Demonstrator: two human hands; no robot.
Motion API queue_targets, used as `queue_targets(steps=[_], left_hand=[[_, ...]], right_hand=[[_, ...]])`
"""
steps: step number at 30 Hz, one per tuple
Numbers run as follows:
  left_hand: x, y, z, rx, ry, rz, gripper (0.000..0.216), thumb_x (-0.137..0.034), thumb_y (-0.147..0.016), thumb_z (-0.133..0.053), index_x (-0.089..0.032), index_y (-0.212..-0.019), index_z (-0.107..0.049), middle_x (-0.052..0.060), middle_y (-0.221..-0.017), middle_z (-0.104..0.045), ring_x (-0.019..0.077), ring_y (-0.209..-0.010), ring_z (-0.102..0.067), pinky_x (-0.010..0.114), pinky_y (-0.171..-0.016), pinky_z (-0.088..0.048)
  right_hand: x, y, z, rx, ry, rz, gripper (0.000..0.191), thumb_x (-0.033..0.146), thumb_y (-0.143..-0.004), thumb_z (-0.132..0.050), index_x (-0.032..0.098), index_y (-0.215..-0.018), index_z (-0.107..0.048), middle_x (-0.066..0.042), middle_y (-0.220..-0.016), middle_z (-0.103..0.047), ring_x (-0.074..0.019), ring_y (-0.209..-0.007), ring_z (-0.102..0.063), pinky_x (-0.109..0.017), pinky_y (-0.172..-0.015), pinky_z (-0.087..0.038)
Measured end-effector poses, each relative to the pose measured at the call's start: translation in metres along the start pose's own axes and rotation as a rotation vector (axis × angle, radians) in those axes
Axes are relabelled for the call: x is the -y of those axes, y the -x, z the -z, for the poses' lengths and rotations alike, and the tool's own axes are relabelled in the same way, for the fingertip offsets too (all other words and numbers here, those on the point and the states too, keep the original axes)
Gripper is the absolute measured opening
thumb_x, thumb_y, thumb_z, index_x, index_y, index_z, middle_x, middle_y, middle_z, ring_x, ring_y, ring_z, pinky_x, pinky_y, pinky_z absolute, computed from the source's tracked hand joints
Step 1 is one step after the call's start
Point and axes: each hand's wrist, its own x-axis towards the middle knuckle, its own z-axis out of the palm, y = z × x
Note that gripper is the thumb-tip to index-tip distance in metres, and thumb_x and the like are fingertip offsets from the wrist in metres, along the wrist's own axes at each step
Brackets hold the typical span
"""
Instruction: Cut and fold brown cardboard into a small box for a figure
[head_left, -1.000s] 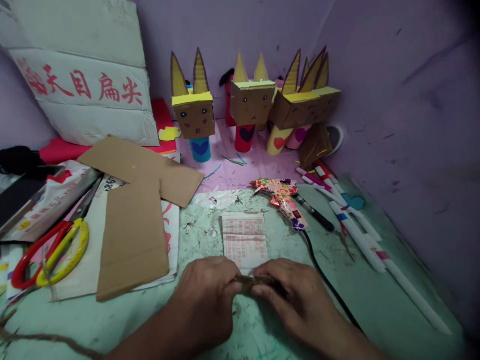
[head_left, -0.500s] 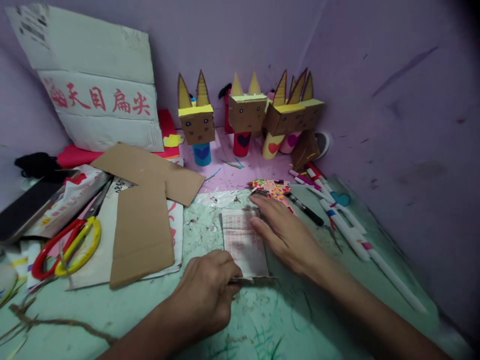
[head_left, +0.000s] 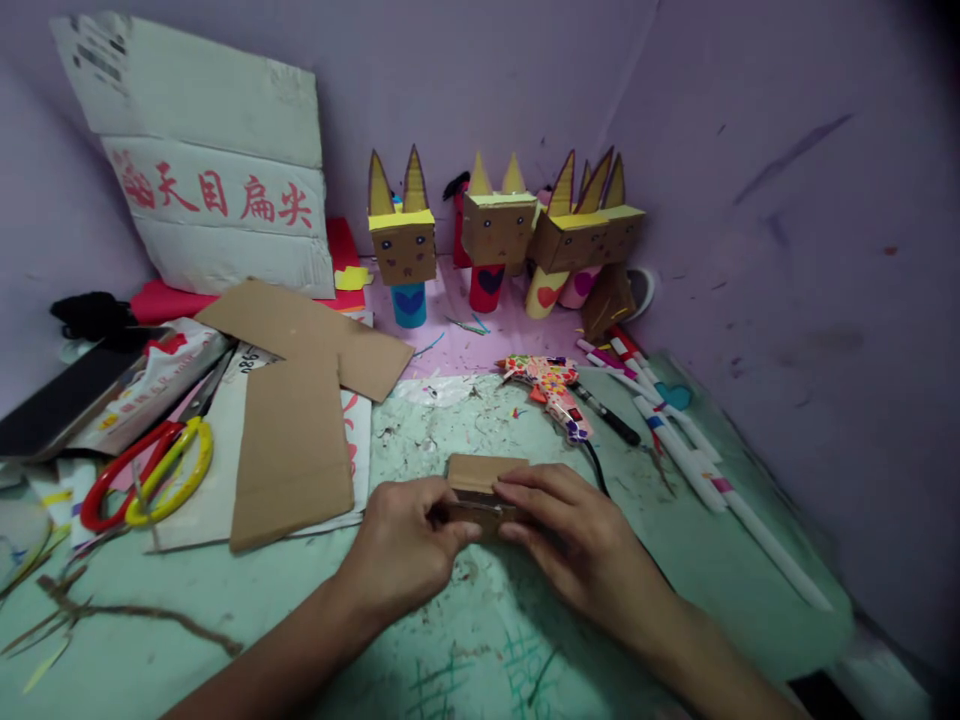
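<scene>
Both hands are meeting low in the middle of the green tabletop (head_left: 675,560) over a small folded cardboard piece (head_left: 484,472). The left hand (head_left: 405,550) is pinching the near edge of the piece, its fingers (head_left: 457,520) closed narrowly on it. The right hand (head_left: 581,545) is gripping the piece from the other side, fingers (head_left: 525,492) curled over its top and right edge. The piece is sitting on the tabletop, brown face up, between the two hands. Just beyond it a glue gun (head_left: 551,385) covered in bright stickers is lying, its black cord running toward the right hand. A large cardboard cutout (head_left: 292,400) is lying to the left, beside scissors (head_left: 150,470) with red and yellow handles. Cardboard animal figures (head_left: 495,225) are standing in a row against the purple back wall, and white glue sticks (head_left: 697,450) are lying to the right
</scene>
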Motion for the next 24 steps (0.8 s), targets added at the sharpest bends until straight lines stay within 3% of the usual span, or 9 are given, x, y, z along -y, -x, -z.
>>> queue_targets(steps=[6,10,12,14,16,18,20,24], left_hand=[[-0.002,-0.005,0.001,-0.027,0.099,0.066,0.021,-0.022,-0.062,-0.063,-0.02,-0.059,-0.042,-0.008,-0.05,-0.042,0.0085,-0.048,-0.038,0.02,-0.045,-0.028],[0.002,-0.004,0.0,0.036,0.131,0.046,0.012,-0.021,-0.065,-0.062,-0.017,-0.064,-0.051,-0.006,-0.053,-0.047,0.0093,-0.05,-0.042,0.021,-0.046,-0.031],[0.007,0.001,0.001,0.05,0.085,-0.118,0.002,-0.016,-0.068,-0.058,-0.017,-0.069,-0.057,-0.002,-0.062,-0.055,0.0116,-0.057,-0.049,0.023,-0.052,-0.036],[0.011,0.007,0.003,0.079,0.012,-0.355,0.016,-0.009,-0.069,-0.05,-0.016,-0.078,-0.062,0.003,-0.075,-0.061,0.0153,-0.069,-0.055,0.027,-0.061,-0.042],[0.013,0.011,0.007,0.15,-0.037,-0.513,0.033,-0.002,-0.067,-0.043,-0.016,-0.089,-0.063,0.006,-0.087,-0.063,0.0183,-0.082,-0.057,0.03,-0.07,-0.045],[0.012,0.013,0.013,0.23,-0.038,-0.559,0.041,0.001,-0.064,-0.039,-0.018,-0.092,-0.063,0.006,-0.092,-0.064,0.0184,-0.088,-0.057,0.031,-0.076,-0.046],[0.008,0.012,0.019,0.229,-0.004,-0.497,0.037,0.0,-0.066,-0.038,-0.019,-0.086,-0.062,0.003,-0.087,-0.064,0.0164,-0.084,-0.059,0.028,-0.074,-0.047],[-0.002,-0.006,0.033,-0.139,-0.029,-0.087,0.016,-0.018,-0.077,-0.045,-0.018,-0.088,-0.057,0.002,-0.076,-0.061,0.0151,-0.063,-0.056,0.028,-0.058,-0.045]], right_hand=[[-0.003,-0.001,-0.006,-0.066,-0.018,-0.052,0.023,0.015,-0.081,-0.059,0.019,-0.104,-0.063,-0.009,-0.1,-0.066,-0.0201,-0.092,-0.06,-0.036,-0.078,-0.053],[-0.002,0.003,-0.005,-0.053,-0.041,-0.065,0.034,0.02,-0.082,-0.059,0.021,-0.117,-0.055,-0.01,-0.113,-0.059,-0.0219,-0.105,-0.055,-0.04,-0.087,-0.049],[-0.002,0.009,-0.003,-0.09,-0.018,-0.093,0.056,0.032,-0.078,-0.065,0.022,-0.13,-0.044,-0.013,-0.133,-0.045,-0.0273,-0.122,-0.043,-0.047,-0.097,-0.042],[-0.002,0.016,-0.001,-0.144,-0.017,-0.132,0.077,0.044,-0.071,-0.07,0.024,-0.136,-0.034,-0.013,-0.143,-0.03,-0.0321,-0.131,-0.03,-0.053,-0.103,-0.034],[-0.005,0.021,0.0,-0.19,-0.076,-0.19,0.072,0.047,-0.074,-0.066,0.026,-0.135,-0.034,-0.012,-0.143,-0.031,-0.0323,-0.131,-0.03,-0.053,-0.102,-0.035],[-0.01,0.022,0.002,-0.243,-0.145,-0.273,0.055,0.041,-0.081,-0.058,0.028,-0.131,-0.039,-0.01,-0.136,-0.039,-0.0295,-0.125,-0.039,-0.049,-0.095,-0.043],[-0.018,0.015,0.004,-0.288,-0.189,-0.351,0.044,0.034,-0.084,-0.054,0.028,-0.127,-0.042,-0.011,-0.131,-0.045,-0.0268,-0.116,-0.049,-0.044,-0.086,-0.051],[-0.034,-0.019,0.01,-0.199,-0.156,-0.327,0.051,0.027,-0.082,-0.054,0.027,-0.13,-0.04,-0.012,-0.13,-0.049,-0.0266,-0.11,-0.055,-0.042,-0.079,-0.053]])
